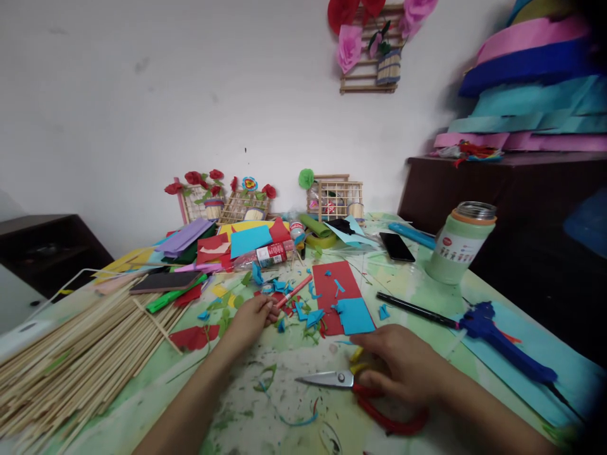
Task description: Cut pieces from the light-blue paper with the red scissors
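Under the right hand (405, 365), scissors (342, 379), blades together.

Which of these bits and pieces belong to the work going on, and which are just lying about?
Probably in the work:
- scissors, at the right hand
- blue sheet, partly on red paper
- blue scraps, near the left hand

Probably just lying about:
- black phone
- green jar
- plastic bottle
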`<state>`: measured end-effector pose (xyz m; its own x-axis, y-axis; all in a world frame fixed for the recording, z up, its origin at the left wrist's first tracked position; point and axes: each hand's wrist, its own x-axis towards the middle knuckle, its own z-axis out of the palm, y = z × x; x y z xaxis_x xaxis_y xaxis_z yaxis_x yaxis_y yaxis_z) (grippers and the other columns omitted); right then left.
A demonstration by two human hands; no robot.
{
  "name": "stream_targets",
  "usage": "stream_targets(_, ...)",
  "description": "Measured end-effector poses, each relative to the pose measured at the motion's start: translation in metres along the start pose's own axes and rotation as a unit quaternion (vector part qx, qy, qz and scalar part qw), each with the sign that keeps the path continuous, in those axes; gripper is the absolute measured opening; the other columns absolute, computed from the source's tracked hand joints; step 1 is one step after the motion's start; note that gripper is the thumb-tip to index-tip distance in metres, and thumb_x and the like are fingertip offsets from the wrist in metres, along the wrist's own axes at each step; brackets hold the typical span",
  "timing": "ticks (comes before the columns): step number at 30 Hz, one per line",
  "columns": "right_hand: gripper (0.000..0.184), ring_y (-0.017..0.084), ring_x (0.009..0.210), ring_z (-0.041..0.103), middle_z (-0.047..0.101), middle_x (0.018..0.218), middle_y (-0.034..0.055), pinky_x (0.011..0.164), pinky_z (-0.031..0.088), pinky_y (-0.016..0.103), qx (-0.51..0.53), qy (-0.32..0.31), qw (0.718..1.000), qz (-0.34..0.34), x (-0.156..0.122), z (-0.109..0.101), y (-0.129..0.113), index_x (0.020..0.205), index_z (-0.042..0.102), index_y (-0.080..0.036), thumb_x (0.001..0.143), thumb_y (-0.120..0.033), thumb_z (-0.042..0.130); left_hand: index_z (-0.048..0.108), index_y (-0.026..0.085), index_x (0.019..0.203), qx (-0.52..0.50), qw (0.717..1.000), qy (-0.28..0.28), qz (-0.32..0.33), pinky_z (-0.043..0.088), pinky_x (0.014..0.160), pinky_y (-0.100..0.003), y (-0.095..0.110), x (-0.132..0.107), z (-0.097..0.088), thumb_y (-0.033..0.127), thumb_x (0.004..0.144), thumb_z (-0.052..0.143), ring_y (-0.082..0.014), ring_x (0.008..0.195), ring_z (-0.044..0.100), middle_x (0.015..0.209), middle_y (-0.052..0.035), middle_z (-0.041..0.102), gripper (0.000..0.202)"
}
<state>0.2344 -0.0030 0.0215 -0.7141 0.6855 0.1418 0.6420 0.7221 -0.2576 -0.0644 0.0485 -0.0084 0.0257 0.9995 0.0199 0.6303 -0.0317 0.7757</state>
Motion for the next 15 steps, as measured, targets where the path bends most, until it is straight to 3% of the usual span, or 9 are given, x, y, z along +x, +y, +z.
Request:
stream_targets(3,0.028,0.019,0.070,0.056,0.063,0.076,0.0068,0.063,0.038,0.027,-0.043,0.065,0.994,0.077,0.003,0.003,0.016,0.100,0.059,-0.018,0.086,-0.033,0.040,0.055,0.013,0.089,0.028,0.999,0.024,0.002,0.043,0.060,-0.028,-0.001,0.000,-0.006,0.025,0.078,0.033,-0.0166,0.064,0.060,0.076,-0.0062,0.064,0.027)
stream_targets(5,0.027,0.020,0.080,0.056,0.062,0.089,0.0080,0.069,0.039,0.029,-0.060,0.096,0.988,0.101,0.006,0.006,0.026,0.104,0.057,-0.019,0.085,-0.030,0.042,0.057,0.015,0.086,0.063,0.997,0.045,0.017,0.042,0.064,-0.030,0.003,-0.002,-0.011,0.026,0.077,0.039,-0.0181,0.068,0.058,0.075,-0.0049,0.063,0.023)
stream_targets(10,0.027,0.023,0.095,0.050,0.060,0.103,0.0077,0.082,0.038,0.033,-0.043,0.059,0.995,0.066,0.011,0.010,0.039,0.104,0.058,-0.020,0.081,-0.030,0.051,0.060,0.020,0.086,0.137,0.986,0.064,0.065,0.038,0.069,-0.030,0.018,-0.013,-0.009,0.030,0.078,0.042,-0.0210,0.081,0.055,0.084,-0.0047,0.062,0.022)
stream_targets(13,0.024,0.022,0.093,0.052,0.061,0.102,0.0074,0.082,0.038,0.032,-0.018,0.045,0.995,0.086,0.012,0.011,0.042,0.102,0.060,-0.020,0.080,-0.028,0.052,0.059,0.020,0.090,0.179,0.975,0.032,0.126,0.038,0.070,-0.029,0.029,-0.023,0.002,0.029,0.081,0.040,-0.0186,0.081,0.054,0.087,-0.0044,0.062,0.022)
stream_targets(15,0.027,0.022,0.093,0.052,0.060,0.102,0.0072,0.080,0.039,0.031,-0.006,0.041,0.994,0.098,0.012,0.011,0.044,0.102,0.060,-0.020,0.078,-0.030,0.056,0.058,0.021,0.092,0.177,0.966,-0.032,0.187,0.039,0.073,-0.028,0.038,-0.033,0.010,0.031,0.081,0.043,-0.0170,0.082,0.054,0.089,-0.0041,0.061,0.021)
